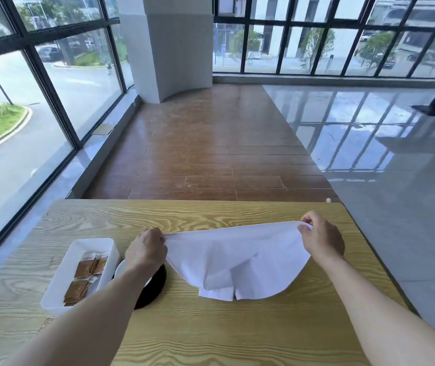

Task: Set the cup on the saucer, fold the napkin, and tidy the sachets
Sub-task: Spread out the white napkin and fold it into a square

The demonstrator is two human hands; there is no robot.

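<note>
A white napkin (pixel 235 257) hangs stretched between both hands above the wooden table (pixel 211 334), its lower folds touching the tabletop. My left hand (pixel 146 250) pinches its left corner and my right hand (pixel 322 237) pinches its right corner. Under my left forearm sits a black saucer (pixel 155 286) with a white cup (pixel 121 269) on it, both mostly hidden by the arm. A white rectangular tray (pixel 79 273) at the left holds several brown sachets (pixel 85 276). One more brown sachet (pixel 46 323) lies on the table in front of the tray.
The table's far edge runs just beyond my hands and its right edge angles away beside my right arm. Past it lie wood and grey tile floor, a white pillar (pixel 174 46) and tall windows.
</note>
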